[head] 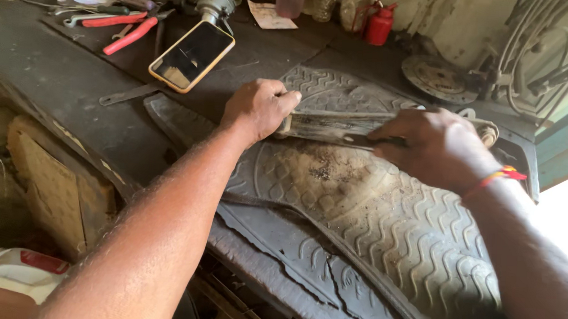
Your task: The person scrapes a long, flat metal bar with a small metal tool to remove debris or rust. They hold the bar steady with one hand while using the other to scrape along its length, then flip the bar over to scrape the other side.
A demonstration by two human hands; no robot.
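L hand [259, 108]: my fist closed on near end of flat metal bar [328, 126]
R hand [435, 146]: clamped over bar's far part, pinching thin dark tool [379, 141] against it
Bar: lies across rubber mat [384, 223] on bench, btwn both hands
Nearby: phone [192, 56], red pliers [134, 34] behind L hand

dark workbench [55, 70], rubber mat [384, 223], phone [192, 56], pliers [132, 35]

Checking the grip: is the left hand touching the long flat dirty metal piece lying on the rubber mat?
Touching. The head view shows the left hand closed on the near end of the long flat dirty metal piece, with no gap between them.
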